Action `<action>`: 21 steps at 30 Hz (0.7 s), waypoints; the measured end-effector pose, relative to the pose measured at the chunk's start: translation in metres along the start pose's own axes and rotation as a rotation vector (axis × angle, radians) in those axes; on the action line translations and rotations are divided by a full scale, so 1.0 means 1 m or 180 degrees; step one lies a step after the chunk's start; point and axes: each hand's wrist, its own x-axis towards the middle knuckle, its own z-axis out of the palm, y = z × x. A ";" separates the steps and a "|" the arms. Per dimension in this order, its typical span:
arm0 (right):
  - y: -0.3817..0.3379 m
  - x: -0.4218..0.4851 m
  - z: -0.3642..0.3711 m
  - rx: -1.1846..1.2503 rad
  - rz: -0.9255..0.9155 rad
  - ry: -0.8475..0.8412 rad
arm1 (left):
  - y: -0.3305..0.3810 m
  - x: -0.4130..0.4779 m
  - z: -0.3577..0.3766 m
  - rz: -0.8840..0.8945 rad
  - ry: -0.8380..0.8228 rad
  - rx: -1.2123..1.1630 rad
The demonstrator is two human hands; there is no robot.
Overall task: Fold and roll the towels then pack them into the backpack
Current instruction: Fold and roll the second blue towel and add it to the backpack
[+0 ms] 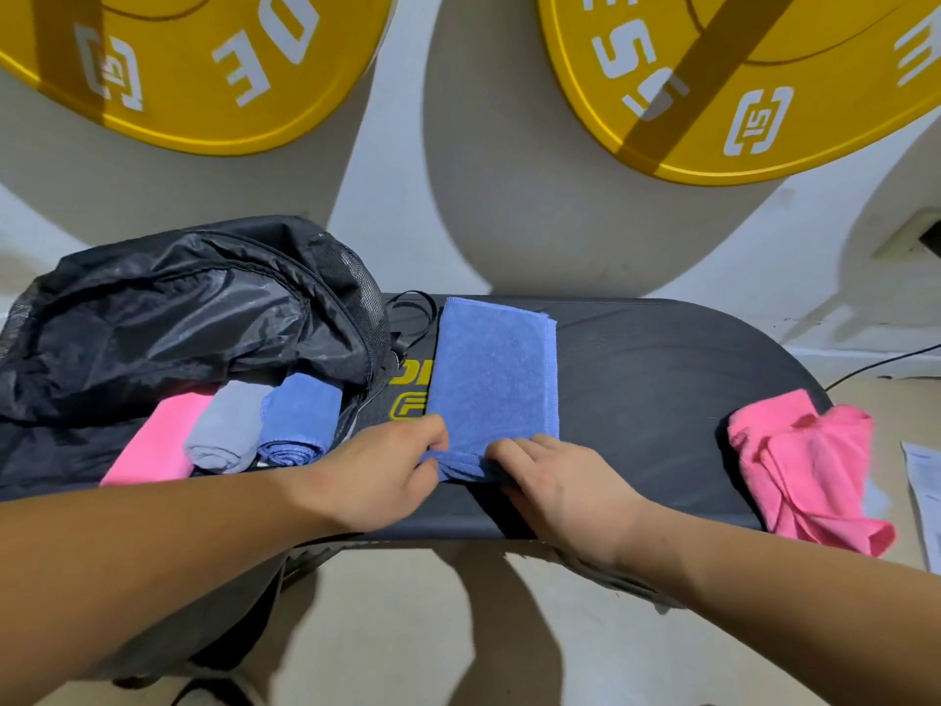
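**A:** Where was the towel that was being worked on?

**B:** The folded blue terry towel [496,374] lay flat on the dark padded tabletop [662,389], its long side running away from the person. It was just to the right of the black nylon backpack [178,308]. Its near end was bunched up into the start of a roll.

**A:** And the hands?

**B:** Both were at that near end. The left hand [387,466] pinched the left corner, its grip closed on the cloth with curled fingers. The right hand [550,481] sat on the right part of the same edge, fingers bent over the bunched cloth. Its thumb was hidden, but the grip looked wrapped on the towel rather than spread.

**A:** What was in the backpack?

**B:** It lay on its side at the tabletop's left end, its mouth open toward the person. Three rolls sat side by side in the opening: a rolled pink towel [158,440] on the left, a rolled grey towel [226,425] in the middle and a rolled blue towel [300,415] on the right. Each touched its neighbour.

**A:** Were there other towels?

**B:** A crumpled pink towel [809,461] lay unfolded at the tabletop's right end, well apart from the hands and partly hanging over the edge.

**A:** And around it all?

**B:** Two large yellow weight plates [203,68] hung against the pale wall behind. A white paper sheet [924,496] lay on the floor at the far right.
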 end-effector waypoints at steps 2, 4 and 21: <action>0.007 0.000 -0.003 0.0101 -0.0013 0.0082 | -0.002 -0.002 0.001 -0.0093 0.0038 -0.0219; 0.011 0.000 -0.010 0.0302 0.0158 0.0008 | -0.003 -0.001 0.004 -0.0189 0.0106 -0.0438; 0.013 0.005 -0.005 0.0106 0.0554 0.0274 | 0.000 0.005 0.015 0.1049 0.0308 0.1186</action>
